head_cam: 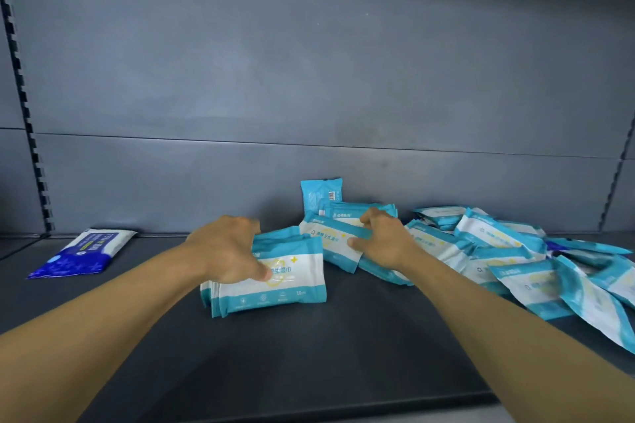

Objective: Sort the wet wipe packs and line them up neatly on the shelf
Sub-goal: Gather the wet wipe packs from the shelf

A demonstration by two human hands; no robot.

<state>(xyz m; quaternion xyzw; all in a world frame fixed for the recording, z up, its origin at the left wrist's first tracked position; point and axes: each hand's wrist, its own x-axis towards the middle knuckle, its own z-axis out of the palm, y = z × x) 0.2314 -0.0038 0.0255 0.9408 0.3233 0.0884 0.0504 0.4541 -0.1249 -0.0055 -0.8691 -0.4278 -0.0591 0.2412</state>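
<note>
Several teal-and-white wet wipe packs stand upright in a small row (pixel 275 288) at the middle of the dark shelf (pixel 309 354). My left hand (pixel 230 247) grips this row from above, thumb on the front pack. Just right of it, my right hand (pixel 385 240) holds one teal-and-white pack (pixel 330 240) by its right end, tilted over other loose packs. A loose heap of the same packs (pixel 515 261) spreads to the right. One teal pack (pixel 321 194) leans upright against the back wall.
A dark blue and white wipe pack (pixel 82 252) lies flat at the far left of the shelf. The grey back panel (pixel 309 79) rises behind. A slotted upright (pixel 24 96) runs down the left side. The shelf's front edge (pixel 343 412) is near me.
</note>
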